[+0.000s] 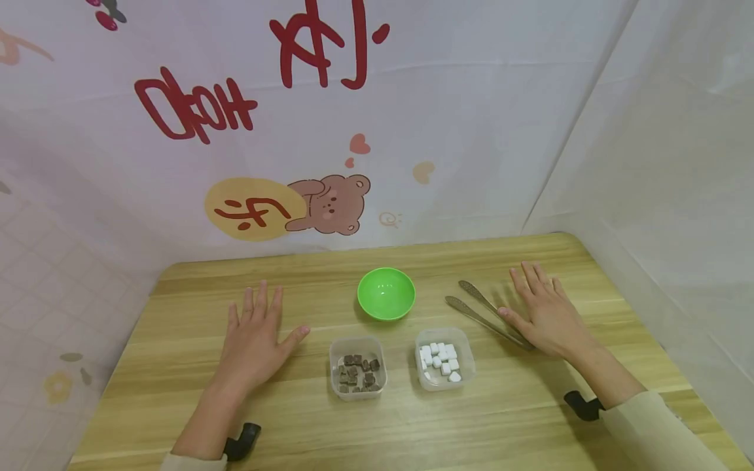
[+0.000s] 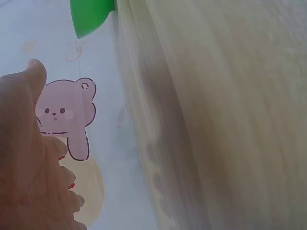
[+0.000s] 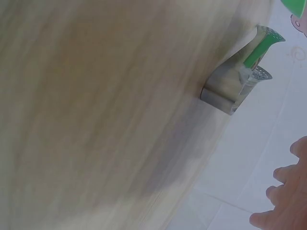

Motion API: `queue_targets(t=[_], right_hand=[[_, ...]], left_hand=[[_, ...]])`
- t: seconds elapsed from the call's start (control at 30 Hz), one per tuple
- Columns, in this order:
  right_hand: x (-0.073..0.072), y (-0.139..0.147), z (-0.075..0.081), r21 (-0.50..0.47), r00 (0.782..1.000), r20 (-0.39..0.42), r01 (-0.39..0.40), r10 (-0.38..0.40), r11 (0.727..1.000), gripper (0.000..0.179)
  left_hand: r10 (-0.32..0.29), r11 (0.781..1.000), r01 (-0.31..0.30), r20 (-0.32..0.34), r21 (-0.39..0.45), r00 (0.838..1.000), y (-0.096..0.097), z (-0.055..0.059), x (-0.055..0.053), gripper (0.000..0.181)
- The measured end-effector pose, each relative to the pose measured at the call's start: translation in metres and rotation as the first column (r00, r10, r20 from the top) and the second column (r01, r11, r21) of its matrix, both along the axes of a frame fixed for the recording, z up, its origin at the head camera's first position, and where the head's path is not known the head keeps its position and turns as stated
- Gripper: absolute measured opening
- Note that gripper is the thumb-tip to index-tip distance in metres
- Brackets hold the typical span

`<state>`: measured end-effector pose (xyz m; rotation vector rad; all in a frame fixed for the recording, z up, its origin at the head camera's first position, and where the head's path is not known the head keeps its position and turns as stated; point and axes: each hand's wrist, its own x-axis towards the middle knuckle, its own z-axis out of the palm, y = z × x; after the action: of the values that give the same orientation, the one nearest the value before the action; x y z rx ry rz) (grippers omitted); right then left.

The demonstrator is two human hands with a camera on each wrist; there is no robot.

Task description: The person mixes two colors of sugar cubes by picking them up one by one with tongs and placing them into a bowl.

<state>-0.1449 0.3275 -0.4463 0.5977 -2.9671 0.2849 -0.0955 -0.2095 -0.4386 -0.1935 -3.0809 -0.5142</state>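
At the bottom of the head view, pale sleeves [image 1: 194,462] reach in from both corners, each with a black bent piece [image 1: 243,442] beside the wrist. In the frame's left half the left hand [image 1: 253,343] is held flat, its fingers straight and spread, gripping nothing; on the right side the right hand [image 1: 544,314] is likewise spread and free. Low in the centre, on the light wood-grain table [image 1: 400,435], a translucent square plastic container [image 1: 355,343] holds dark brown cubes [image 1: 369,378], and just right of it a matching plastic container [image 1: 468,363] holds white cubes [image 1: 450,352]. The silver metal tongs [image 1: 483,320] lie right of centre, their joined end partly under the right hand in that view. The right-wrist view shows what the head view cannot: the hand is raised apart from the tongs, whose bent end rests on the wood and whose flared tips are pierced with small holes. The left-wrist view likewise shows a gap between the left hand and the tabletop. Farther up the head view sits a bright green round bowl [image 1: 386,294], and behind the table hangs white cloth [image 1: 471,98] printed with a brown bear [image 1: 337,204] and red characters [image 1: 324,46].
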Motion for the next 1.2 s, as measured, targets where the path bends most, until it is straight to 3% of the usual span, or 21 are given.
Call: queue_targets(t=[0.47, 1.03, 1.2], right_hand=[[0.006, 0.000, 0.000, -0.015, 1.000, 0.009, 0.012, -0.012, 1.000, 0.085], [0.015, -0.013, 0.005, -0.023, 0.998, 0.055, 0.020, -0.019, 1.000, 0.088], [0.018, -0.018, 0.007, -0.033, 0.998, 0.059, 0.023, -0.021, 0.999, 0.089]], left_hand=[[-0.023, 0.999, 0.024, -0.016, 0.023, 1.000, 0.019, -0.003, 0.002, 0.095], [-0.102, 0.993, 0.110, -0.128, 0.053, 0.987, 0.065, 0.009, 0.011, 0.094], [-0.141, 0.985, 0.157, -0.194, 0.069, 0.971, 0.078, 0.013, 0.013, 0.091]])
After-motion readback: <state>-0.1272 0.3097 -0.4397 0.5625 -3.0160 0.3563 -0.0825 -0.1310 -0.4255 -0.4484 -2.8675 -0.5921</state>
